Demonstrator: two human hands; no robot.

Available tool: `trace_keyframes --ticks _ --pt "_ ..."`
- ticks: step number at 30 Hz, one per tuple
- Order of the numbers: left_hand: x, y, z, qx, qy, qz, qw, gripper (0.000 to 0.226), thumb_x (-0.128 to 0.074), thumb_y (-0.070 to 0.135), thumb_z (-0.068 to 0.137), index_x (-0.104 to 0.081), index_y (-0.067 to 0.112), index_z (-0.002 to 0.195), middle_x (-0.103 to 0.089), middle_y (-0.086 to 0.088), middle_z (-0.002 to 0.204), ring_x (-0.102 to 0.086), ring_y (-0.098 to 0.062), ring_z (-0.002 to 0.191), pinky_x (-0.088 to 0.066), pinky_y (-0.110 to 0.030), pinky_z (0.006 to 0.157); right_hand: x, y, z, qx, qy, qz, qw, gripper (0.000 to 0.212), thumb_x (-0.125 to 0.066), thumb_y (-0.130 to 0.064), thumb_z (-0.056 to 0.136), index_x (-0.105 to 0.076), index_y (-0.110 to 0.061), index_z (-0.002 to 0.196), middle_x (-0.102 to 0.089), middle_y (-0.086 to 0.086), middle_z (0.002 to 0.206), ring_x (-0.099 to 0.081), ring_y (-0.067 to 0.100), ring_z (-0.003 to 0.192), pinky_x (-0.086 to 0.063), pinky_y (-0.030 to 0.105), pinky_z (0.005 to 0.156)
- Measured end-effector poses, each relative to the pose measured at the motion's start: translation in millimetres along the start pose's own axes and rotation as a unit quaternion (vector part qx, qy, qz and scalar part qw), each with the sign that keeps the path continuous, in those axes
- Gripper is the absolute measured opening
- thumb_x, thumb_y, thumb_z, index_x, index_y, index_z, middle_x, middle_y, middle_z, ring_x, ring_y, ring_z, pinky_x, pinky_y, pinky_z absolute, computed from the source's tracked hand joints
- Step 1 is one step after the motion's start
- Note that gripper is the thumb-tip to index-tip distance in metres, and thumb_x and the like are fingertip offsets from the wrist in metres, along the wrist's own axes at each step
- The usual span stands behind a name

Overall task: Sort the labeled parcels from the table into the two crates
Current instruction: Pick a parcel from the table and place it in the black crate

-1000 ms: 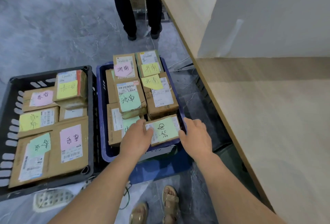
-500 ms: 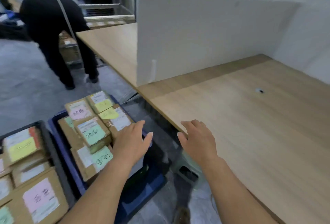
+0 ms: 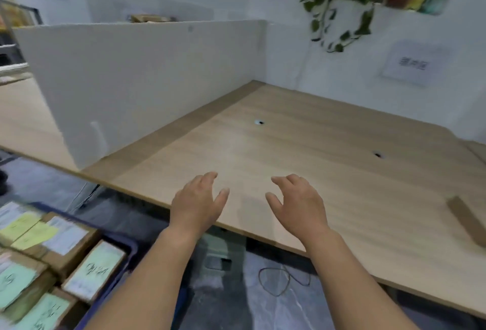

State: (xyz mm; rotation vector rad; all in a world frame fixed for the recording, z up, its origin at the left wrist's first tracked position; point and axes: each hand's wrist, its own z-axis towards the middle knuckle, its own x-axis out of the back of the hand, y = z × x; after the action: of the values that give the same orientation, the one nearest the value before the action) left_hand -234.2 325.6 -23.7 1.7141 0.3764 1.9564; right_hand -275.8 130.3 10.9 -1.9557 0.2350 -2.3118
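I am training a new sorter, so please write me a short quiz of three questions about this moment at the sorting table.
1. True or false: the right hand holds a parcel.
2. The green-labeled parcels lie in: A) a blue crate; B) a white bag; C) a wire basket.
3. Fill in: the left hand is over the near edge of the wooden ____.

Key: 1 false, its fingers are relaxed and hold nothing. 2 A. 3 table.
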Motion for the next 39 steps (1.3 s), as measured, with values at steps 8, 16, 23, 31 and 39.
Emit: trace_keyframes --ticks 8,16,23,31,39 --pt "-65 130 1 -0.067 -0.042 0.006 0.997 0.053 -0.040 0.050 0.096 -0.036 0.025 0.143 -0.049 0.005 0.138 -0.048 -0.015 0.124 -0.044 -0.035 0.096 46 124 -41 -0.058 0.023 -0.021 0.998 0.044 -0.041 -0.044 0.099 -0.048 -0.028 0.139 -0.056 -0.008 0.132 -0.047 0.016 0.122 -0.033 0.028 0.101" --pt "-142 284 -12 -0.133 -0.049 0.017 0.990 0.051 -0.042 0.049 0.096 -0.038 0.027 0.141 -0.051 0.008 0.137 -0.045 -0.014 0.126 -0.039 -0.033 0.098 90 274 -85 -0.116 0.055 -0.024 0.992 0.044 -0.042 -0.044 0.099 -0.048 -0.028 0.139 -0.056 -0.010 0.132 -0.045 0.017 0.123 -0.031 0.030 0.101" --pt "-210 391 -27 -0.188 -0.091 0.009 0.978 0.053 -0.041 0.050 0.096 -0.037 0.026 0.143 -0.049 0.006 0.139 -0.043 -0.015 0.128 -0.038 -0.033 0.101 107 386 -119 -0.165 0.052 -0.038 0.984 0.047 -0.040 -0.046 0.099 -0.044 -0.028 0.142 -0.053 -0.010 0.137 -0.043 0.016 0.127 -0.030 0.031 0.103" --pt "-288 487 -10 -0.245 -0.156 0.017 0.957 0.055 -0.040 0.050 0.096 -0.034 0.025 0.145 -0.046 0.005 0.143 -0.039 -0.016 0.133 -0.033 -0.033 0.105 116 499 -134 -0.243 0.064 -0.029 0.967 0.046 -0.042 -0.046 0.098 -0.046 -0.028 0.140 -0.053 -0.009 0.137 -0.042 0.016 0.127 -0.030 0.032 0.103" --pt "-361 565 42 -0.272 -0.179 -0.014 0.945 0.054 -0.043 0.049 0.095 -0.036 0.025 0.144 -0.047 0.007 0.141 -0.038 -0.014 0.131 -0.036 -0.032 0.101 120 592 -102 -0.304 0.048 -0.049 0.950 0.046 -0.043 -0.045 0.097 -0.047 -0.029 0.140 -0.054 -0.006 0.133 -0.045 0.018 0.121 -0.033 0.033 0.101"
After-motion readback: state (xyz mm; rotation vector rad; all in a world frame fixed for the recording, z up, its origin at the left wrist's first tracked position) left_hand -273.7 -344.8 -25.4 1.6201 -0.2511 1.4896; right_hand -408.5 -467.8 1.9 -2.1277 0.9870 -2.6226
